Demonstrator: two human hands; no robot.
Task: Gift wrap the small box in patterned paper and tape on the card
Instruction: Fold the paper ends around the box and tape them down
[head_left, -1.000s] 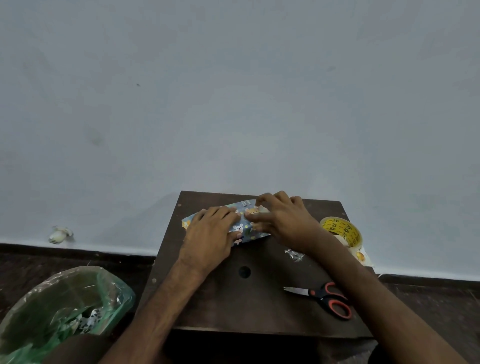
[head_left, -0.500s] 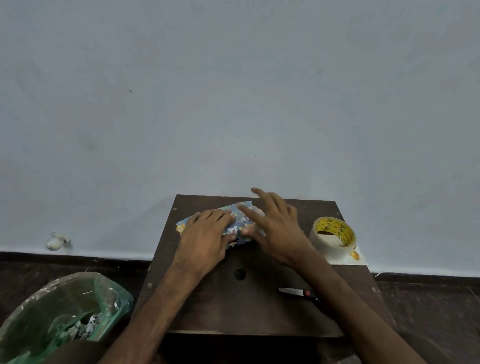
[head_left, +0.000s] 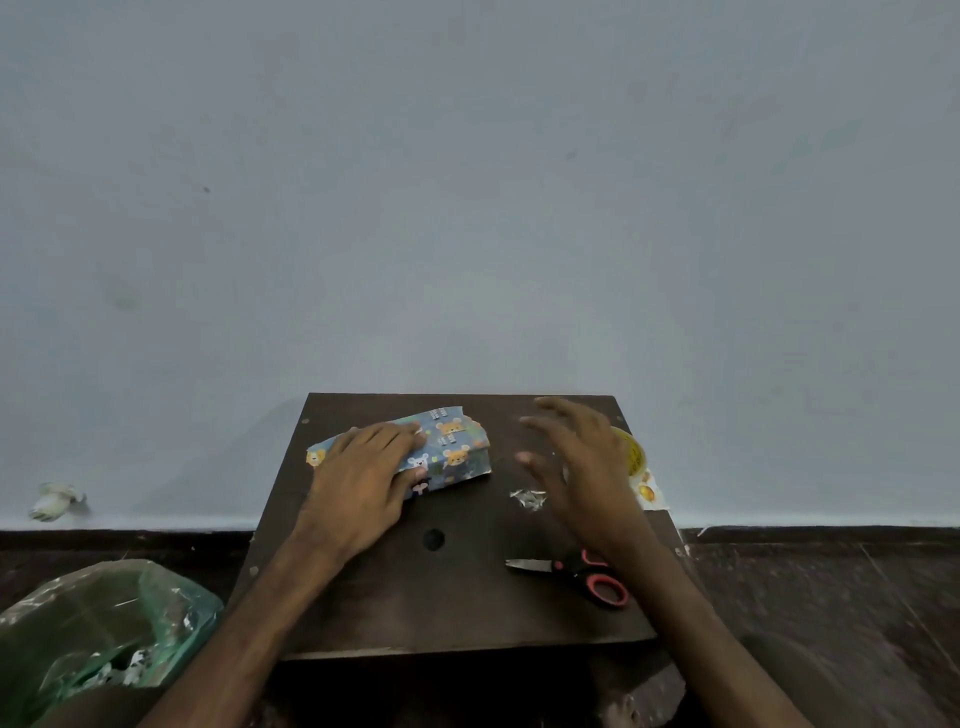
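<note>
A small box wrapped in blue bear-patterned paper (head_left: 451, 447) lies at the back left of a dark wooden table (head_left: 447, 603). My left hand (head_left: 363, 478) presses flat on the box's left part, fingers straight. My right hand (head_left: 582, 467) hovers to the right of the box with spread fingers and holds nothing. Behind it, a roll of tape with a yellow core (head_left: 632, 451) stands partly hidden at the table's right edge. A card with an orange print (head_left: 649, 493) lies beside the roll.
Red-handled scissors (head_left: 576, 574) lie at the front right, partly under my right forearm. A crumpled scrap of tape (head_left: 527, 499) sits mid-table near a round hole (head_left: 432, 539). A green-lined bin (head_left: 98, 634) stands on the floor at left. A grey wall rises just behind the table.
My right hand has lifted off the wrapped box and moved right toward the tape roll. My left hand has stayed pressing on the box.
</note>
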